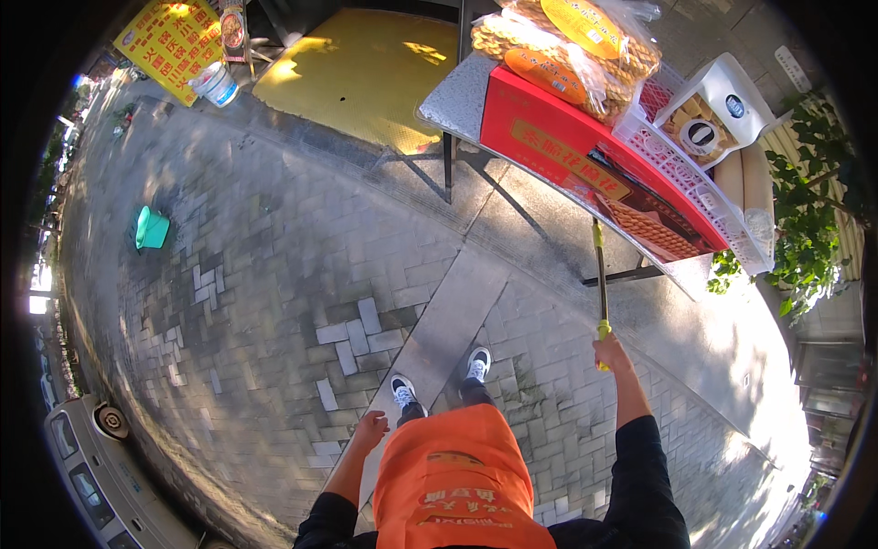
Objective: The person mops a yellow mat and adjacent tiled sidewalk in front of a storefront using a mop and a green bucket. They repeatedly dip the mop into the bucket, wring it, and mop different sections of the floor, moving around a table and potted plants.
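My right hand [612, 353] grips the yellow-green handle end of a metal pole [601, 278]. The pole reaches forward under a display table [449, 96], and its far end is hidden there. My left hand [371, 430] hangs beside my orange apron [456, 473], its fingers loosely curled; nothing shows in it. On the table stands a red printed carton [542, 127], with plastic bags of twisted fried dough [583, 48] piled at its back. Beside the carton is a white plastic basket [686, 161], with a white windowed pouch of snacks [717, 110] above it.
Grey paving bricks [274, 274] surround my feet. A table leg [448, 168] stands ahead. Off to the left sits a green bucket [152, 228]. A yellow mat [363, 75], a white tub [216, 84] and a yellow sign [168, 48] are farther ahead. A van [103, 473] is at lower left.
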`<act>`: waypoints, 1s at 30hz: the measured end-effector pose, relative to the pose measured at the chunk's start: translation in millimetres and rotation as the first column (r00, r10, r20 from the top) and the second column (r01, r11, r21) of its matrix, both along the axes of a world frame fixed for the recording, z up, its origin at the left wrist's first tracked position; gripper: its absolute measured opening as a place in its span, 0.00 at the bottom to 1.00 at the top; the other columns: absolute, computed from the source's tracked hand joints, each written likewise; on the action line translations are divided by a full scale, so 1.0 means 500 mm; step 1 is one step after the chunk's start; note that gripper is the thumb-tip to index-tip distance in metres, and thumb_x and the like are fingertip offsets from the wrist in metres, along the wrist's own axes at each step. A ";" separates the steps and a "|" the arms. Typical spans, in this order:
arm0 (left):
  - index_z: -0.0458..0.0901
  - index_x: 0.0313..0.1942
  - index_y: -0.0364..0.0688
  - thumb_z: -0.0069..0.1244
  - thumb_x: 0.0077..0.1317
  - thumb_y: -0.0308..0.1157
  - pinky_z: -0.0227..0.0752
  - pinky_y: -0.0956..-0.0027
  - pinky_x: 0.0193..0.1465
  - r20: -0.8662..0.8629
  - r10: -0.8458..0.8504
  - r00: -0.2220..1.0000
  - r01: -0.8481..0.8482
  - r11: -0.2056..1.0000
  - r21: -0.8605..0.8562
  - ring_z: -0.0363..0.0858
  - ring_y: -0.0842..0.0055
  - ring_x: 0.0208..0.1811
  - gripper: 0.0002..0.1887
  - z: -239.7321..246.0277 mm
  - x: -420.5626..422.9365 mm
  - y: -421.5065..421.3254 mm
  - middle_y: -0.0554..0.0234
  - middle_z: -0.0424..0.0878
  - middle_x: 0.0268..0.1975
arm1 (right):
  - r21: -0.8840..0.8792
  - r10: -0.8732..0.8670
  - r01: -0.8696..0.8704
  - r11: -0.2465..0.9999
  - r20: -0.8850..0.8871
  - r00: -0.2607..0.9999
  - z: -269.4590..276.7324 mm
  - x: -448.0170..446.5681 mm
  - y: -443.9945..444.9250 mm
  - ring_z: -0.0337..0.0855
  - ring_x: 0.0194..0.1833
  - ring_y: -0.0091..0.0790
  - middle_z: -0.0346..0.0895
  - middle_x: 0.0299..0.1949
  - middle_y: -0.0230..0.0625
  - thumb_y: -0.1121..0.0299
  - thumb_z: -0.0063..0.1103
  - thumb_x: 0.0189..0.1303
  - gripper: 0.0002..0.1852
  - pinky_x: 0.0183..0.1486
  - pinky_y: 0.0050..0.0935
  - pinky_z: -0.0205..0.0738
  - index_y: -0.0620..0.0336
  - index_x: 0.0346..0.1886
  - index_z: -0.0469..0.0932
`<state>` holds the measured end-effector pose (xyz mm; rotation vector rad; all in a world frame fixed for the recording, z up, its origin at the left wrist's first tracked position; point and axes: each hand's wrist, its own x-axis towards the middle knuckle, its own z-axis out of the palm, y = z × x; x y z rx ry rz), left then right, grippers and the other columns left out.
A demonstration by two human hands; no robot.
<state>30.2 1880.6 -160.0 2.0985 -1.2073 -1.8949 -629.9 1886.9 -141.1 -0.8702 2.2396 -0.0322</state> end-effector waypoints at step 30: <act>0.79 0.49 0.39 0.50 0.60 0.41 0.75 0.58 0.46 0.285 0.055 0.957 0.025 0.963 -0.269 0.83 0.55 0.42 0.20 -0.142 0.684 -0.158 0.48 0.85 0.36 | 0.189 -0.404 0.497 0.847 0.836 0.371 0.613 0.884 -0.180 0.59 0.15 0.18 0.64 0.20 0.30 0.76 0.53 0.58 0.08 0.12 0.18 0.50 0.64 0.41 0.71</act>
